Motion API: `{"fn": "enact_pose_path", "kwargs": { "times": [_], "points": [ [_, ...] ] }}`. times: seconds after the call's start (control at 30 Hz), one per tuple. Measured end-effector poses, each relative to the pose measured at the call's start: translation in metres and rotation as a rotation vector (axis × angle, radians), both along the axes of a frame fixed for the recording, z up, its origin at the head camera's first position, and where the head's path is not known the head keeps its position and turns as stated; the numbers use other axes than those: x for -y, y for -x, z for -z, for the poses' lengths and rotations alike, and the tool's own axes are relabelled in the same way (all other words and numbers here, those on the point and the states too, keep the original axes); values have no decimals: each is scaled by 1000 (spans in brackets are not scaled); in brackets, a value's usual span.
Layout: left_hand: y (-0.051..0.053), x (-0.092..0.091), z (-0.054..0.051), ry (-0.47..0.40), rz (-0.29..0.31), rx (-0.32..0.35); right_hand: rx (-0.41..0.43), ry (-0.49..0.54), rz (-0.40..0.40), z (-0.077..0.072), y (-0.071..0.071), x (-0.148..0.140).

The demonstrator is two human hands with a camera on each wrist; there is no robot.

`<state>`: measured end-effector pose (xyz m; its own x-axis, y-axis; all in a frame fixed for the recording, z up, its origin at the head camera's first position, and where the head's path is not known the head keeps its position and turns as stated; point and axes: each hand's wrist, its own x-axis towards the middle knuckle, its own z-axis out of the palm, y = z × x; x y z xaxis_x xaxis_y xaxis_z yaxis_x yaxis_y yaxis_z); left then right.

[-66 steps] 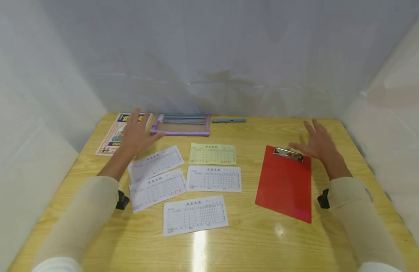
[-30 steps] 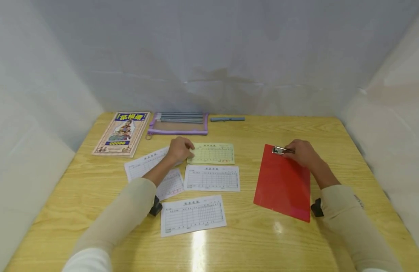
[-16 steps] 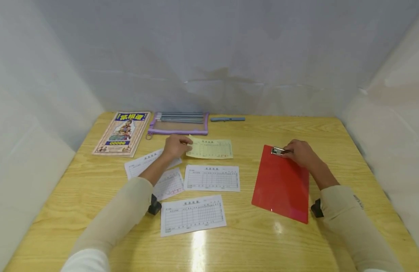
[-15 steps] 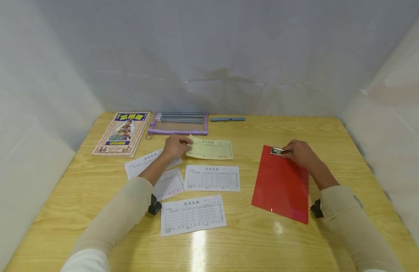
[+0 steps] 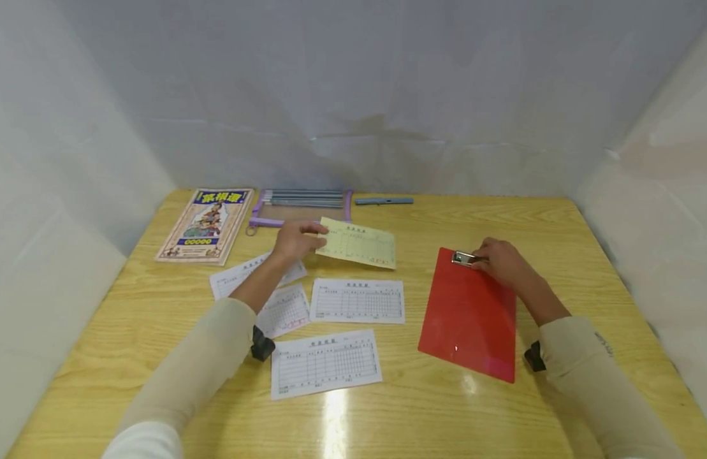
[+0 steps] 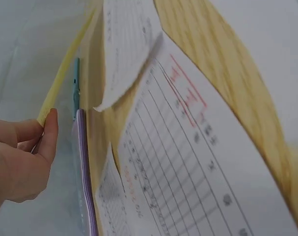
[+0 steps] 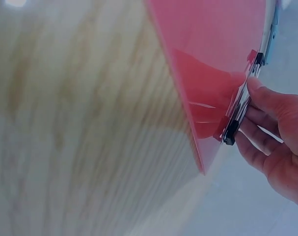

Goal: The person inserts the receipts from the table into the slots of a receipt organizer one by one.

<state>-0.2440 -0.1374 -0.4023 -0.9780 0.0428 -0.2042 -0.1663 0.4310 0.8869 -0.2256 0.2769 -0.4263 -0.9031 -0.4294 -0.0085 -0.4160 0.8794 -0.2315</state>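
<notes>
My left hand (image 5: 292, 243) pinches the left end of a yellow printed slip (image 5: 360, 243). The slip is lifted and tilted above the table; in the left wrist view it shows edge-on, between thumb and fingers. At the right, my right hand (image 5: 502, 262) grips the metal clip (image 5: 462, 258) at the top of a red clipboard (image 5: 470, 319). From the right wrist view, the thumb presses on the clip (image 7: 242, 101) and the other fingers lie behind it. No paper shows under the clip.
White printed slips lie at centre (image 5: 357, 303), nearer the front (image 5: 327, 364), and at left (image 5: 284, 312), partly behind my left arm. Along the back are a comic-style booklet (image 5: 206, 223), a purple-edged mesh pouch of pencils or pens (image 5: 307, 223) and a blue-grey pen (image 5: 384, 201).
Both hands came in from above the table. The left took hold of the yellow slip and raised it; the right took the clip, and the clipboard has shifted slightly left and toward me.
</notes>
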Motion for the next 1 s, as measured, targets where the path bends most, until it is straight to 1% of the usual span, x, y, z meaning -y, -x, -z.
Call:
{"fn": "enact_pose_path", "kwargs": {
  "times": [0.13, 0.23, 0.33, 0.47, 0.57, 0.63, 0.7, 0.8, 0.87, 1.0],
  "points": [
    [-2, -10, -6, -99, 26, 17, -2, -3, 0, 1, -2, 5],
    [-6, -22, -7, -130, 74, 23, -15, -13, 3, 2, -3, 7],
    [-10, -39, -4, -147, 122, 19, -16, -12, 9, 2, -5, 8],
    [-17, -67, 1, -126, 179, 29, -23, -7, 12, 2, -7, 9],
    [-23, -88, 3, -112, 212, 53, -41, -5, 0, 4, -7, 11],
    [-26, -100, 4, -137, 219, 71, -46, -1, -5, 4, -7, 12],
    [-28, -110, 5, -147, 226, 75, -49, -5, -11, 5, -7, 14],
    [-30, -124, 7, -111, 249, 53, -46, -19, -4, 5, -7, 15],
    [-32, -133, 10, -70, 258, 42, -45, -30, -3, 5, -8, 16],
    [-38, -149, 15, -29, 247, 38, -51, -32, -12, 5, -9, 15]
  ]
}}
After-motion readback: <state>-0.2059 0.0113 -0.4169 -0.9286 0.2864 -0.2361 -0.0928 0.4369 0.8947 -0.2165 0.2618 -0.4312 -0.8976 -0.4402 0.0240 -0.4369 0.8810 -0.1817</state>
